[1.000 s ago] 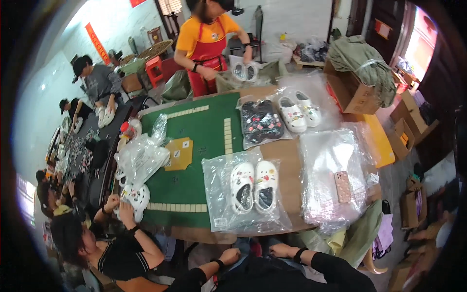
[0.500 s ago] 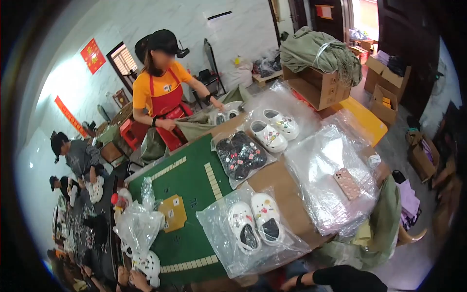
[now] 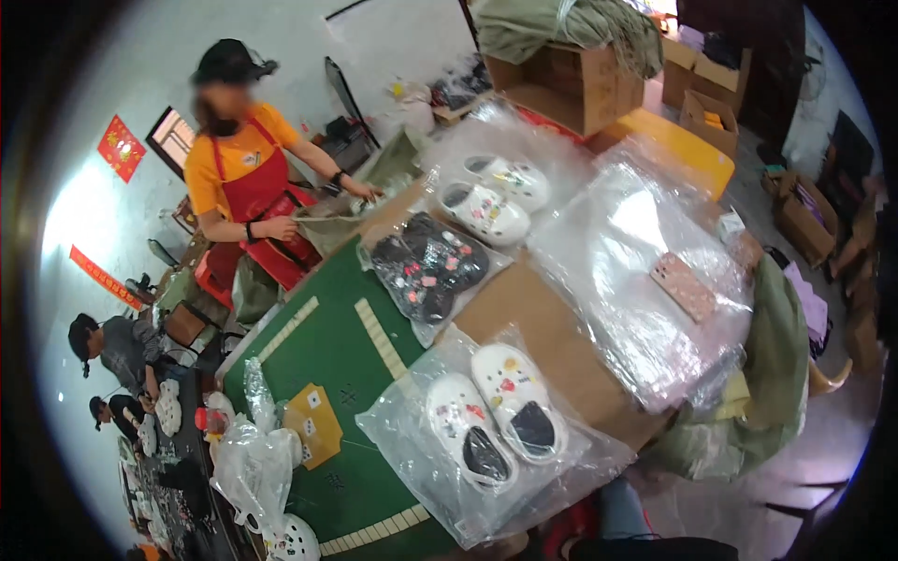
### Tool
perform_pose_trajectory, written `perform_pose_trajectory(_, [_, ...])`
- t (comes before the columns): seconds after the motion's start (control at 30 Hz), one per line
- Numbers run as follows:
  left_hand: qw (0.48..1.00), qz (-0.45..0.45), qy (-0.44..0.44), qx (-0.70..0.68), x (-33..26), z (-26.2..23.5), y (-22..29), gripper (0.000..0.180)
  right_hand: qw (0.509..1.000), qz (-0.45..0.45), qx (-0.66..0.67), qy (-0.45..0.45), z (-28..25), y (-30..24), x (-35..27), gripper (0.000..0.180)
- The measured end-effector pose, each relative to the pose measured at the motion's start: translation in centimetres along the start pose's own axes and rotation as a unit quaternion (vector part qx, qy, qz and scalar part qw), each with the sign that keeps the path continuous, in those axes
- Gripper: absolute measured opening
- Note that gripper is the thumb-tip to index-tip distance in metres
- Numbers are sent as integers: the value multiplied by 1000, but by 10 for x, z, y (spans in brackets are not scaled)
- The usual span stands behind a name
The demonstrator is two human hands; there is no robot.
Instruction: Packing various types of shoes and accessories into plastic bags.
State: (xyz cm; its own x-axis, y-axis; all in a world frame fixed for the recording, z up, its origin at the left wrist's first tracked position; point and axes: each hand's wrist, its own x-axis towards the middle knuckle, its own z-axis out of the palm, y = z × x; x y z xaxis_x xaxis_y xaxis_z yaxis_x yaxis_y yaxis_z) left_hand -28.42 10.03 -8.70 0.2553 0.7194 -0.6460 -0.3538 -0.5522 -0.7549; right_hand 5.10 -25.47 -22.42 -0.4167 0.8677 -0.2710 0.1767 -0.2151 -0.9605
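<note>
Showing no hands; bagged white clogs (image 3: 494, 425) nearest.

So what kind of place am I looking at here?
Probably a small shoe packing workshop: pairs of white clogs and black clogs lie in clear plastic bags on the green table, with cardboard boxes behind and other people handling clogs at left.

Bright, even daylight; strongest from window (image 3: 170, 138) at left, wall there overexposed. Glare on the clear plastic sheets (image 3: 645, 252) over the counter (image 3: 346, 374). Heavy fisheye bending, black vignette at rim. Slight motion blur; soft shadows.
</note>
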Motion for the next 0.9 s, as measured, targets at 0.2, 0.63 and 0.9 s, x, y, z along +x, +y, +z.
perform_pose_trajectory(0.2, [979, -111, -43, 167, -22, 44, -25, 31, 1000, 23, 7, -12, 12, -9, -32, 33])
perform_pose_trajectory(0.63, [812, -389, -136, 413, -10, 101, -86, 41, 992, -20, -108, -64, -100, 9, 0, 32])
perform_pose_trajectory(0.9, [857, -365, -71, 357, -18, 66, -59, 38, 981, 4, -190, -50, -125, -47, 20, 31])
